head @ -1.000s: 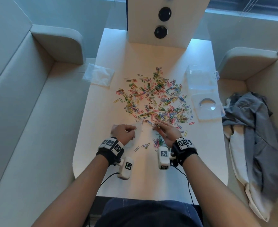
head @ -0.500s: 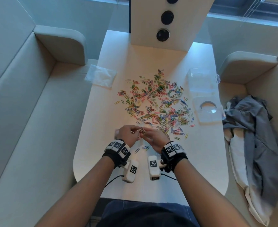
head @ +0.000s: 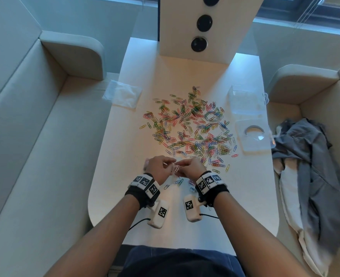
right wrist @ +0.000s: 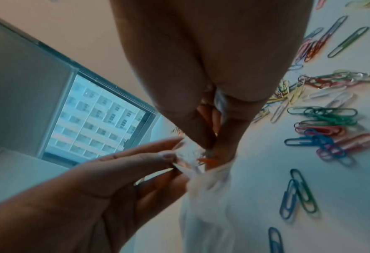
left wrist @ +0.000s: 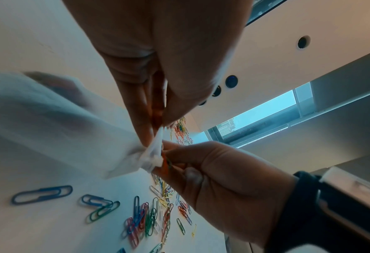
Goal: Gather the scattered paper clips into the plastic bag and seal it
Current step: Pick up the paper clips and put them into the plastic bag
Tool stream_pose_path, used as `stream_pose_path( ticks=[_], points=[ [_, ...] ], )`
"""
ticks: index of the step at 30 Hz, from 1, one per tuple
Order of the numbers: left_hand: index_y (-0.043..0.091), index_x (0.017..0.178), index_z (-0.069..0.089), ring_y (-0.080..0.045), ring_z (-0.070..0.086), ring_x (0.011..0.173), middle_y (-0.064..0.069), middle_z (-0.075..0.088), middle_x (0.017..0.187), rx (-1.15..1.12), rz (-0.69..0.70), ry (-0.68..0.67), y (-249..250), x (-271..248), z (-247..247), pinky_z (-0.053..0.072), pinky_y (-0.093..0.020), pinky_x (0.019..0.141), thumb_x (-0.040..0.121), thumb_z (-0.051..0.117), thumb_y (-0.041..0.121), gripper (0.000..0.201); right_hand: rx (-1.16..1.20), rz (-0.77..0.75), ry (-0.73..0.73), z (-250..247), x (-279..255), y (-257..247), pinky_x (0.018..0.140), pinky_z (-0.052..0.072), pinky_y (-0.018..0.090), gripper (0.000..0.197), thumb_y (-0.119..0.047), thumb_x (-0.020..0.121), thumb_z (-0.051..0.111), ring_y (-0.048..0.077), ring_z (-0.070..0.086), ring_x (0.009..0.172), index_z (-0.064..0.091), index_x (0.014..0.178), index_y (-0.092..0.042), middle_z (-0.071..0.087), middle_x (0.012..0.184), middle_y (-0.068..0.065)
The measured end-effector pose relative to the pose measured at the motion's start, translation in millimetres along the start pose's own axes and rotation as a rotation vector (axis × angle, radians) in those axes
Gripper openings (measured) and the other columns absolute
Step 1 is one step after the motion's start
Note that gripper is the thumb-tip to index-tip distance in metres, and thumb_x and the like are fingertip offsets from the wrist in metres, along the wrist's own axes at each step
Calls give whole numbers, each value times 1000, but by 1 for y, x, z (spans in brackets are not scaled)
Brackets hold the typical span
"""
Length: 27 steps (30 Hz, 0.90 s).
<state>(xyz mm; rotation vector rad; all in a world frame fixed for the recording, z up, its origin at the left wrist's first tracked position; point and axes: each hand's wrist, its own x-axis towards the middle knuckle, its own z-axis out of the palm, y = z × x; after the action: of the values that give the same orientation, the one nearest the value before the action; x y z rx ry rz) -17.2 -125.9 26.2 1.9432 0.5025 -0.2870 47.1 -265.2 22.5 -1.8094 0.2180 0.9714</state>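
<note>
Many coloured paper clips lie scattered across the middle of the white table. Near the front edge my two hands meet. My left hand pinches the mouth of a small clear plastic bag, which hangs down to the table. My right hand pinches a few clips, orange and green, right at the bag's mouth. In the right wrist view the bag hangs below both sets of fingertips. A few loose clips lie under the hands.
A second flat clear bag lies at the table's left edge. A clear plastic box and its lid sit at the right. Grey cloth lies on the right bench. A white panel with round sockets stands at the back.
My right hand left the near edge of the pile with clips and moved left to meet my left hand. Both hands now hold together at the bag's mouth.
</note>
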Motion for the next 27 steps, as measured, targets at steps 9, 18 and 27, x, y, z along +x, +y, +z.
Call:
stream_pose_path(
  ticks=[9, 18, 27],
  points=[
    [57, 75, 65, -1, 71, 70, 16, 74, 77, 9, 11, 5, -1, 6, 2, 51, -48, 93, 71, 54, 46, 15, -123, 18, 106, 2, 10, -7, 83, 59, 46, 20, 0, 79, 65, 23, 72, 75, 73, 96, -8, 74, 76, 11],
    [10, 110, 73, -15, 73, 72, -8, 75, 90, -58, 19, 24, 13, -2, -5, 61, -34, 78, 87, 65, 10, 24, -477, -252, 180, 1, -7, -16, 58, 56, 22, 14, -18, 86, 69, 12, 66, 57, 78, 78, -10, 73, 66, 4],
    [14, 105, 73, -21, 73, 72, -6, 75, 78, -205, -92, 123, -4, 5, -21, 60, -37, 82, 88, 60, 2, 24, -571, 64, 209, -93, -32, 62, 53, 60, 32, 106, -48, 53, 91, 24, 66, 87, 37, 142, -25, 54, 119, 10]
  ],
)
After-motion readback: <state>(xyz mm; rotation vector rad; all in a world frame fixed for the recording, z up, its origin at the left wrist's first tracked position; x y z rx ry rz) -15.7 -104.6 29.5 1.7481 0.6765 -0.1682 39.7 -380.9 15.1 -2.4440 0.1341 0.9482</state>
